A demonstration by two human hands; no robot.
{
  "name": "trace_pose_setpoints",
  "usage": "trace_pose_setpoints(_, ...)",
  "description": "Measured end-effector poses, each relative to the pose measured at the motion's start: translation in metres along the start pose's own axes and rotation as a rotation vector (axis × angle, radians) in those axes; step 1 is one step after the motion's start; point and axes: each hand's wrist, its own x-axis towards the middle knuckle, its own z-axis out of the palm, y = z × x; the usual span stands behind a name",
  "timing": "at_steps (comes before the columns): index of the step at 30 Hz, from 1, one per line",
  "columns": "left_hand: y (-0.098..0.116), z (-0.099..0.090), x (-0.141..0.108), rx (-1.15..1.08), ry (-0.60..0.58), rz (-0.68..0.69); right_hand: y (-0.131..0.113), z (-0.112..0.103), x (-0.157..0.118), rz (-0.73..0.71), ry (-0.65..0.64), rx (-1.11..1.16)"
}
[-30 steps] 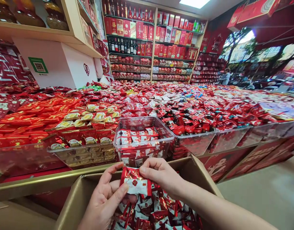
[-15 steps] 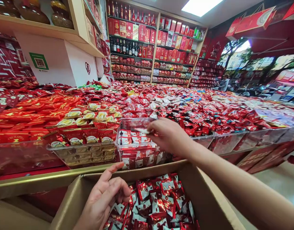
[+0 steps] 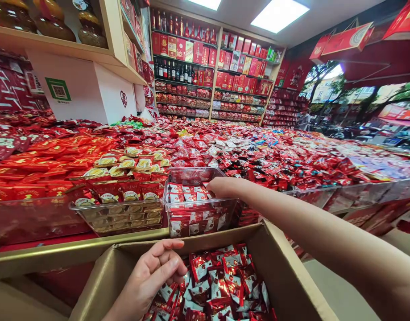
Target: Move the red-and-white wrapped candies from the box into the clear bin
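Note:
My right hand (image 3: pixel 224 187) reaches into a clear plastic bin (image 3: pixel 198 202), its fingers pinched on a small wrapped candy (image 3: pixel 207 186) at the right end of a row. Neat rows of red and white wrapped candies (image 3: pixel 189 194) fill the bin. Over the left part of an open cardboard box (image 3: pixel 293 272), my left hand (image 3: pixel 163 269) hovers with fingers loosely bent and apart, nothing visible in them. Loose red and white wrapped candies (image 3: pixel 221 285) lie jumbled inside that box. The right fingertips are partly hidden by the packets.
Left of the bin stands another clear bin of durian packets (image 3: pixel 124 191), beside heaps of orange-red packets (image 3: pixel 34 171). A wide candy display (image 3: pixel 291 156) stretches to the right behind clear panels. Shelves (image 3: pixel 211 71) with bottles and gift boxes line the back. A gold edge (image 3: pixel 74 244) runs along the front.
My right hand has lowered into the clear bin, bringing a wrapped candy down to the row's right end. My left hand has shifted slightly right over the box.

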Motion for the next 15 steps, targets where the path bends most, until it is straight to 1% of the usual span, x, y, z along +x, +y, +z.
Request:
trace_pose_setpoints(2,-0.002,-0.001,0.001,0.018,-0.026,0.001,0.001,-0.001,-0.001,0.004,-0.050,0.018)
trace_pose_setpoints(5,-0.006,-0.003,0.004,0.069,-0.114,0.001,0.002,0.000,0.002,0.008,-0.101,0.039)
trace_pose_setpoints(8,-0.012,-0.005,0.009,0.162,-0.172,0.007,0.005,0.003,0.008,0.018,-0.093,0.053)
trace_pose_setpoints(10,-0.019,-0.006,0.011,0.304,-0.168,0.002,0.008,0.003,0.009,0.027,-0.029,0.062)
trace_pose_setpoints(12,-0.028,-0.008,0.013,0.568,-0.161,0.012,0.012,0.001,0.005,0.039,0.076,0.068)
trace_pose_setpoints(14,-0.041,-0.009,0.013,0.900,-0.188,0.011,0.010,-0.002,-0.008,0.017,0.268,0.113)
trace_pose_setpoints(15,-0.048,-0.010,0.012,1.047,-0.237,-0.016,0.006,-0.003,-0.017,-0.021,0.382,0.159)
